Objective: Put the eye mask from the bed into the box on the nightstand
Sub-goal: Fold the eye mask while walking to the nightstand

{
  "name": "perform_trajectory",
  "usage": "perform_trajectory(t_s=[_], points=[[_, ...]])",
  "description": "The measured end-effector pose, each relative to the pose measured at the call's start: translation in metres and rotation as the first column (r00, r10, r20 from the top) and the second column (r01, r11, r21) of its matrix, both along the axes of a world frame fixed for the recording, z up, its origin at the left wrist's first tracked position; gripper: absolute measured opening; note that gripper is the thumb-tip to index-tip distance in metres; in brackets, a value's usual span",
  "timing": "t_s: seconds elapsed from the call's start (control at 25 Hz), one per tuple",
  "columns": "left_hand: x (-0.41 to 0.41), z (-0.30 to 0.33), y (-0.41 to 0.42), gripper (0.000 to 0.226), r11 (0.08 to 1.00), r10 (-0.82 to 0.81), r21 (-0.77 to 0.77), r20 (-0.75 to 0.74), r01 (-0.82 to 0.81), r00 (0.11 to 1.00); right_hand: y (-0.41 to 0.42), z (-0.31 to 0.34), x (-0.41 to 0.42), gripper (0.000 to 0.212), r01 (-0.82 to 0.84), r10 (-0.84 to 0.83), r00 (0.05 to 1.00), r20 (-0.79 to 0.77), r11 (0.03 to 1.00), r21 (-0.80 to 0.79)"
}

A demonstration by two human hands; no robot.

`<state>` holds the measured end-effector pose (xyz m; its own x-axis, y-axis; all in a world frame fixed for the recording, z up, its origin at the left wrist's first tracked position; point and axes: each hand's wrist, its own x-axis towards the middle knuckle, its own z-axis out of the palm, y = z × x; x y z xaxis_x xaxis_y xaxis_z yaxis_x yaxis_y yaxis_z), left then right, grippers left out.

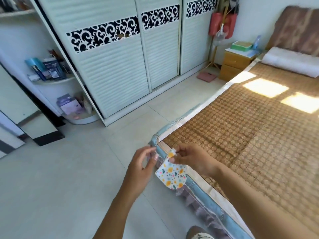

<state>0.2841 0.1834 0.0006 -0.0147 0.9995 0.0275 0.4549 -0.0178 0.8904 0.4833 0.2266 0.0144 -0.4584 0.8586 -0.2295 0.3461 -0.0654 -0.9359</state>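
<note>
A tall white wardrobe (120,57) with slatted sliding doors and a black-and-white scrollwork band fills the far wall, with open corner shelves (57,80) of boxes at its left end. The pale tiled floor (60,178) spreads below it. On the right, the bed (250,135) runs from the near corner up to a brown headboard, covered by a woven brown mat with two bright patches of sunlight; a white pillow (290,62) lies at its head. Beside the head of the bed stands a small wooden nightstand (236,66), and on its white top sits the green box (241,45), open at the top, well apart from the hands. A pink bathroom scale (206,77) lies on the floor just beside the nightstand.

Both bare forearms reach forward over the near corner of the bed. The right hand (191,157) is pinching the upper end of the eye mask (172,175) between thumb and fingers, so the mask hangs down in the air in front of the blue bed edge, off the mat. The mask is white with yellow flowers and small leaves. The left hand (143,163) sits just beside it, fingers loosely spread and blurred; whether it is holding a thin strap I cannot tell.
</note>
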Motion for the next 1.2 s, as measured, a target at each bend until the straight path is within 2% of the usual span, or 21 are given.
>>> perform_trajectory(t_s=[0.08,0.16,0.28,0.4,0.52,0.64,0.8,0.96,1.08,1.2], points=[[-0.015,0.0,0.017,0.028,0.995,-0.088,-0.04,0.04,0.089,0.995,0.024,-0.001,-0.022,0.007,0.004,-0.004,1.0,-0.009,1.0,-0.006],[-0.029,0.002,0.044,0.024,0.988,-0.129,-0.071,0.085,0.135,0.988,0.051,-0.001,-0.041,0.013,0.004,-0.004,1.0,0.0,1.0,0.001],[-0.053,0.006,0.098,0.039,0.97,-0.21,-0.096,0.119,0.221,0.971,0.097,-0.001,-0.065,0.017,-0.064,0.063,0.997,0.052,0.998,0.026],[-0.078,0.013,0.175,0.049,0.919,-0.353,-0.169,0.056,0.357,0.934,0.162,0.002,-0.09,0.006,-0.134,0.129,0.986,0.106,0.99,0.042],[-0.101,0.024,0.26,0.052,0.905,-0.383,-0.225,-0.065,0.361,0.921,0.241,0.006,-0.115,0.012,-0.172,0.167,0.975,0.145,0.985,0.025],[-0.122,0.029,0.331,0.05,0.883,-0.397,-0.301,-0.072,0.359,0.915,0.306,0.007,-0.134,0.006,-0.163,0.161,0.973,0.168,0.987,0.003],[-0.151,0.026,0.417,0.051,0.87,-0.397,-0.351,-0.087,0.345,0.914,0.384,0.009,-0.161,0.022,-0.086,0.088,0.982,0.165,0.996,-0.018],[-0.186,0.02,0.495,0.022,0.898,-0.343,-0.32,-0.081,0.301,0.936,0.449,0.01,-0.175,0.028,0.019,-0.01,0.991,0.132,0.998,-0.065],[-0.22,0.013,0.564,0.015,0.927,-0.263,-0.284,-0.021,0.246,0.965,0.5,0.002,-0.193,0.04,0.239,-0.244,0.97,-0.01,0.955,-0.177],[-0.251,0.007,0.631,0.022,0.902,-0.339,-0.297,-0.043,0.312,0.94,0.552,-0.009,-0.227,0.03,0.418,-0.429,0.903,-0.031,0.892,-0.17]])
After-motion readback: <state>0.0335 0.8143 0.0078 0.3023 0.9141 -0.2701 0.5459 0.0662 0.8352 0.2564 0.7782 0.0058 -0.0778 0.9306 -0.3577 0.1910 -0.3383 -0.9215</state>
